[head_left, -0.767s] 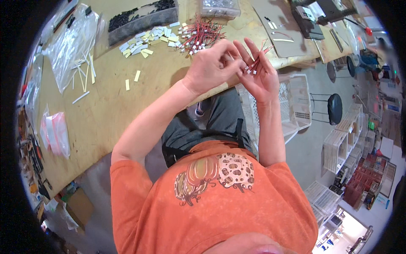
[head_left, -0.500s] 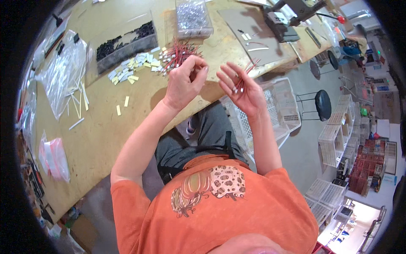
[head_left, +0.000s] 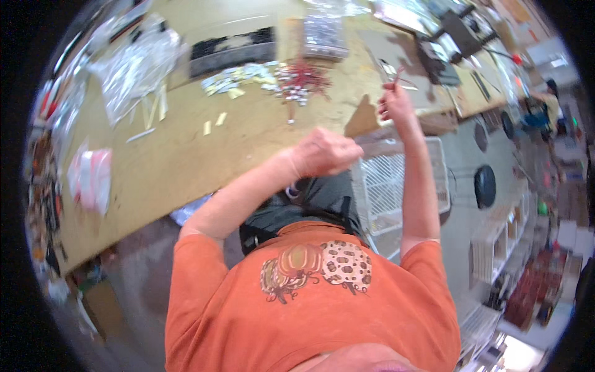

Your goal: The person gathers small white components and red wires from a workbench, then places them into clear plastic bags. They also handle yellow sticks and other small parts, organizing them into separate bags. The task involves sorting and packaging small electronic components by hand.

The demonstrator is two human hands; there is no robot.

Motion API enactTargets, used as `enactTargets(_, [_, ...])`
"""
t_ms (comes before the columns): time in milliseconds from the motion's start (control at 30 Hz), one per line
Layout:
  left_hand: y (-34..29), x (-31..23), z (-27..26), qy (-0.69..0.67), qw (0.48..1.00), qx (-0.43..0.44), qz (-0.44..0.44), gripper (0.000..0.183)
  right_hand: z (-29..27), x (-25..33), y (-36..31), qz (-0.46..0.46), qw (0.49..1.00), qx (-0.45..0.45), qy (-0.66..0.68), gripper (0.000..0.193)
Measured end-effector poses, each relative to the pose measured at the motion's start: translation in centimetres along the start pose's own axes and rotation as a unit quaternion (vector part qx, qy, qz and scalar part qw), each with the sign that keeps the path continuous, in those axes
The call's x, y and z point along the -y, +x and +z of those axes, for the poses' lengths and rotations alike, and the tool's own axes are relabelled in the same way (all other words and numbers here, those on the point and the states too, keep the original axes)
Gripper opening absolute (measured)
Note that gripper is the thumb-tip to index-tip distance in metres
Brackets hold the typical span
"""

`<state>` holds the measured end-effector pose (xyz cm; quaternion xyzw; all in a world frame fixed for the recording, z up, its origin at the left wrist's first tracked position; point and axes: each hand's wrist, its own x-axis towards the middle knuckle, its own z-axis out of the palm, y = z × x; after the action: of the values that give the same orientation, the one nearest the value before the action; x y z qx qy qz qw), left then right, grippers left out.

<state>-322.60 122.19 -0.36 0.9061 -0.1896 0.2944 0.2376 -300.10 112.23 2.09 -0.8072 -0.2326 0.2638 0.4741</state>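
Observation:
My left hand (head_left: 325,152) is held in a fist above the table's front edge. Whatever its fingers hold, if anything, is hidden. Farther right, my right hand (head_left: 395,104) reaches over the near part of a grey mat (head_left: 375,42). A few thin red wires (head_left: 401,77) stick up from its closed fingers. Left of it on the table lies a heap of red wires with white connectors (head_left: 305,80). A spread of small white and yellow pieces (head_left: 238,79) adjoins that heap.
Behind the pieces stand a tray of small black parts (head_left: 232,53) and a clear box of small parts (head_left: 325,38). A dark bench press (head_left: 455,43) is at the back right. A white plastic basket (head_left: 443,180) sits below the table edge, near a black stool (head_left: 484,186).
My hands have moved apart. The right hand, its fingers now closed, has gone forward and right over the mat with the wires; the left has come lower and nearer my body. The view has shifted.

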Motion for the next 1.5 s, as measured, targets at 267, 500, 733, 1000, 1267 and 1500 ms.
enactTargets(267, [-13.3,-9.4,3.0,-0.056,0.964,-0.108,-0.237,0.009,1.2,-0.5,4.8,-0.308,0.836,-0.176,-0.420,0.044])
enactTargets(500, [-24.3,-14.9,2.7,0.010,0.838,-0.170,-0.518,0.008,7.1,7.9,-18.2,-0.395,0.894,0.199,-0.068,0.026])
enactTargets(733, [-23.7,-17.2,4.0,0.024,0.834,-0.172,-0.523,0.011,7.5,16.9,-34.9,-0.764,0.535,0.355,-0.062,0.020])
enactTargets(1000, [-22.6,-18.5,-2.5,0.111,0.828,-0.244,-0.493,0.005,8.1,17.8,-36.9,-0.829,0.466,0.284,-0.122,0.022])
enactTargets(1267, [-29.4,-11.1,-21.8,0.445,0.709,-0.270,-0.476,0.020,5.2,17.1,-32.9,-0.755,0.593,0.167,-0.225,0.025])
enactTargets(1500, [-39.9,0.7,-32.1,0.503,0.556,-0.017,-0.662,0.040,10.1,11.4,-24.6,-0.676,0.664,0.207,-0.244,0.032])
